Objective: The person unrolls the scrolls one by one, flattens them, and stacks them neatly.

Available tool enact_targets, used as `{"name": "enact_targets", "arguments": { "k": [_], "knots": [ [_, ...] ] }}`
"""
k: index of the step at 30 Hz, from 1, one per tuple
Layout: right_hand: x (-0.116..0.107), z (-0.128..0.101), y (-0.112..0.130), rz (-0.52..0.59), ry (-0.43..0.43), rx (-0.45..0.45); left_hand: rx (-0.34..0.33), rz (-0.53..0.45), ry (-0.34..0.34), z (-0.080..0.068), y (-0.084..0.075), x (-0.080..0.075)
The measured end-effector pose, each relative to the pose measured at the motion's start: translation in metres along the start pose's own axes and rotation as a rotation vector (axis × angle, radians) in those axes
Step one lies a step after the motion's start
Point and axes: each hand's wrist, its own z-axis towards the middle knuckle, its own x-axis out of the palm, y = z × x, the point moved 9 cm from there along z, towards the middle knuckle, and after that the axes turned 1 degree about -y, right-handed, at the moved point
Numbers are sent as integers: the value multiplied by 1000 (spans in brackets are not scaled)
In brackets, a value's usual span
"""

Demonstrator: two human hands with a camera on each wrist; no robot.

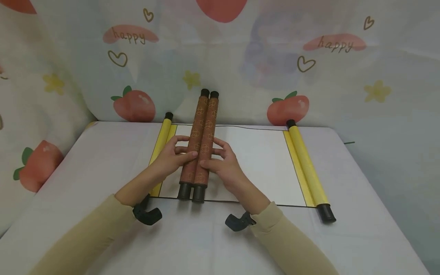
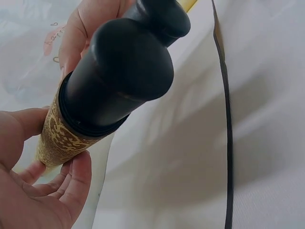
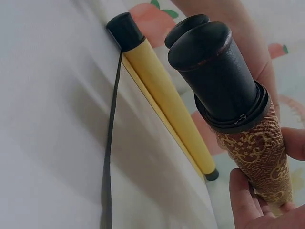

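The left hand (image 1: 173, 156) and right hand (image 1: 223, 166) curl around a rolled brown scroll (image 1: 201, 141) from either side, keeping its twin rollers together atop the unrolled yellow-edged scroll (image 1: 261, 164) flat on the tabletop (image 1: 103, 160).

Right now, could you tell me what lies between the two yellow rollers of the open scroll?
In the head view, the brown rolled scroll lies on the white sheet between them, held by the left hand and right hand.
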Motion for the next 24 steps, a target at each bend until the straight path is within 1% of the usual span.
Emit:
{"name": "enact_targets", "arguments": {
  "k": [7,12,16,20,24],
  "knots": [
    [-19,-3,1,-6,-26,-8,29,-50,4,10,-4,17],
    [-30,-2,-2,6,-41,-9,49,-54,4,15,-5,28],
    [-36,-2,-1,19,-40,-16,53,-68,3,17,-5,34],
    [-41,-2,0,8,-34,-20,57,-86,8,19,-5,38],
    [-44,-2,1,-2,-9,-43,66,-91,13,19,-5,42]
  ]
}}
